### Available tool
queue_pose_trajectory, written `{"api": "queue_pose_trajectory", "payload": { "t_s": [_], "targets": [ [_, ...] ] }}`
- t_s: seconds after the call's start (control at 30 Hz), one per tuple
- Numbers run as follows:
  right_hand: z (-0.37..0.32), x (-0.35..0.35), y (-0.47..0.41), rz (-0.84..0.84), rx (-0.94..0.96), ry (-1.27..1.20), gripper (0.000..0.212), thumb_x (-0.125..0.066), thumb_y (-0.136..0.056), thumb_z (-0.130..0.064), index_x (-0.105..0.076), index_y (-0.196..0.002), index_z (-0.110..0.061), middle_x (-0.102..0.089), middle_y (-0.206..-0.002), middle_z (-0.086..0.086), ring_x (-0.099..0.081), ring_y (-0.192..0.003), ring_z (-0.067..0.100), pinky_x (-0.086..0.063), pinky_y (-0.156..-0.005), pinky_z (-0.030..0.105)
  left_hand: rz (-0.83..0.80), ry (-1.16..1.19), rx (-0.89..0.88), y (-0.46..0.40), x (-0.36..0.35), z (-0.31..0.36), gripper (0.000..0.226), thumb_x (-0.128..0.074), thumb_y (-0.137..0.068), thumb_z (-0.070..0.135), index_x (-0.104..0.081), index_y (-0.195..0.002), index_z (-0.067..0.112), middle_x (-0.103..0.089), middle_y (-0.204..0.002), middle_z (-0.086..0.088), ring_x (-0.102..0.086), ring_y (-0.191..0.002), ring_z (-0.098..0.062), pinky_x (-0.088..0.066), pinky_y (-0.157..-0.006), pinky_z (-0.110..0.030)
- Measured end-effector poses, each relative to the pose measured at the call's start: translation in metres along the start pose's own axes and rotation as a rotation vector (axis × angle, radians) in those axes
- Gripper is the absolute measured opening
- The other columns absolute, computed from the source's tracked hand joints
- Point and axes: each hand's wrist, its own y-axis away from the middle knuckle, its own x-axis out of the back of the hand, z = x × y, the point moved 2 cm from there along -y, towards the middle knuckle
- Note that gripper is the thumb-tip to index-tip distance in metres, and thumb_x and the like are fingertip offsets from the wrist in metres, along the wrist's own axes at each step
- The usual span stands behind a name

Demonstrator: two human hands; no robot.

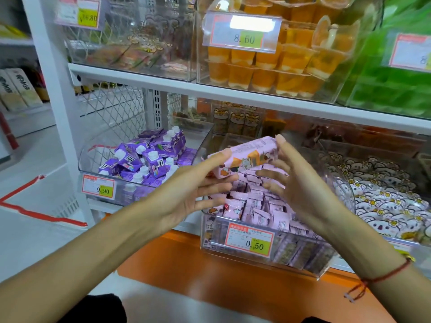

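**Both hands on one pink pack (247, 157)**

Left hand (200, 190) pinches the pack's left end, thumb on top, fingers spread under it; right hand (300, 180) grips the other end. Pack hangs tilted just over the clear bin (323, 273) of pink packets (256, 210), toward its 12 o'clock side. Purple cartons (149, 157) sit at the bin's 9 o'clock.

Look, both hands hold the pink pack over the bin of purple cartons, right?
Not quite. In the head view the left hand and right hand hold the pink pack over the bin of pink packets; the purple cartons lie in the next bin to the left.
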Motion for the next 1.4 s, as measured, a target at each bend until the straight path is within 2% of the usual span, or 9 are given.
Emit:
{"api": "queue_pose_trajectory", "payload": {
  "t_s": [0.2, 0.43, 0.53, 0.63, 0.8, 0.97, 1.1, 1.3, 1.4],
  "targets": [
    [0.000, -0.003, -0.004, -0.107, 0.065, -0.125, 0.029, -0.063, -0.078, -0.050, -0.077, -0.077, -0.025, -0.073, -0.085, -0.005, -0.070, -0.081, 0.008, -0.053, -0.065, 0.016, -0.063, 0.074, 0.078, -0.002, 0.002, -0.001, 0.062, -0.059, -0.069, 0.065, -0.062, -0.113, 0.022, -0.075, -0.096, -0.002, -0.071, -0.074, -0.007, -0.054, -0.054, -0.021],
    [0.007, -0.002, -0.009, -0.098, 0.030, -0.122, 0.033, -0.059, -0.081, -0.053, -0.079, -0.076, -0.027, -0.075, -0.091, 0.000, -0.071, -0.089, 0.014, -0.055, -0.071, 0.017, 0.143, -0.142, -0.388, -0.004, 0.006, 0.005, 0.038, -0.068, -0.071, 0.042, -0.069, -0.103, 0.023, -0.071, -0.087, 0.012, -0.068, -0.091, -0.007, -0.056, -0.067, -0.021],
    [0.015, 0.001, -0.015, 0.033, 0.093, 0.215, 0.055, -0.055, -0.070, -0.071, -0.065, -0.104, -0.029, -0.069, -0.106, -0.007, -0.071, -0.087, 0.011, -0.055, -0.079, 0.032, 0.267, -0.324, -0.588, -0.008, 0.014, 0.013, 0.031, -0.070, -0.076, 0.035, -0.068, -0.104, 0.022, -0.066, -0.080, 0.014, -0.068, -0.086, -0.009, -0.058, -0.073, -0.028],
    [0.024, 0.010, -0.014, 0.090, 0.218, 0.674, 0.043, -0.064, -0.080, -0.052, -0.049, -0.110, -0.025, -0.060, -0.098, -0.010, -0.061, -0.084, 0.009, -0.048, -0.072, 0.023, 0.336, -0.500, -0.610, -0.020, 0.024, 0.018, 0.033, -0.074, -0.075, 0.031, -0.062, -0.105, 0.023, -0.066, -0.094, 0.008, -0.065, -0.085, -0.004, -0.054, -0.081, -0.024],
    [0.040, 0.014, -0.008, -0.107, 0.351, 1.198, 0.021, -0.067, -0.084, -0.032, -0.063, -0.102, -0.023, -0.054, -0.095, -0.007, -0.050, -0.088, 0.011, -0.040, -0.072, 0.026, 0.213, -0.805, -0.584, -0.032, 0.021, 0.014, 0.031, -0.080, -0.067, 0.035, -0.062, -0.091, 0.028, -0.068, -0.084, 0.020, -0.062, -0.079, 0.011, -0.049, -0.070, -0.009],
    [0.035, 0.013, -0.006, -0.055, 0.405, 1.232, 0.018, -0.067, -0.083, -0.036, -0.066, -0.098, -0.026, -0.059, -0.097, -0.004, -0.053, -0.091, 0.013, -0.045, -0.075, 0.031, 0.043, -1.096, -0.495, -0.044, 0.009, 0.035, 0.036, -0.084, -0.063, 0.037, -0.071, -0.095, 0.028, -0.070, -0.103, 0.012, -0.064, -0.095, -0.002, -0.054, -0.083, -0.030],
    [0.033, 0.009, -0.006, -0.050, 0.447, 1.261, 0.021, -0.069, -0.080, -0.038, -0.068, -0.099, -0.029, -0.060, -0.099, -0.005, -0.053, -0.091, 0.012, -0.047, -0.074, 0.033, 0.002, -1.436, -0.514, -0.064, -0.015, 0.032, 0.046, -0.081, -0.066, 0.045, -0.070, -0.106, 0.028, -0.067, -0.116, 0.009, -0.061, -0.094, -0.008, -0.039, -0.074, -0.023],
    [0.034, 0.014, -0.012, -0.053, 0.376, 1.177, 0.014, -0.072, -0.077, -0.032, -0.072, -0.090, -0.026, -0.062, -0.086, -0.006, -0.052, -0.072, 0.005, -0.043, -0.067, 0.026, -0.229, -1.686, -0.363, -0.070, -0.021, 0.016, 0.031, -0.058, -0.087, 0.048, -0.071, -0.106, 0.026, -0.070, -0.086, 0.007, -0.062, -0.084, -0.014, -0.049, -0.079, -0.034],
    [0.032, 0.015, -0.013, -0.093, 0.395, 1.139, 0.013, -0.070, -0.079, -0.029, -0.071, -0.092, -0.027, -0.063, -0.089, -0.007, -0.056, -0.076, 0.007, -0.047, -0.071, 0.027, -0.100, -1.610, -0.539, -0.056, -0.010, 0.011, 0.027, -0.053, -0.094, 0.035, -0.063, -0.118, 0.032, -0.065, -0.117, 0.009, -0.056, -0.109, -0.015, -0.047, -0.087, -0.035]
  ]
}}
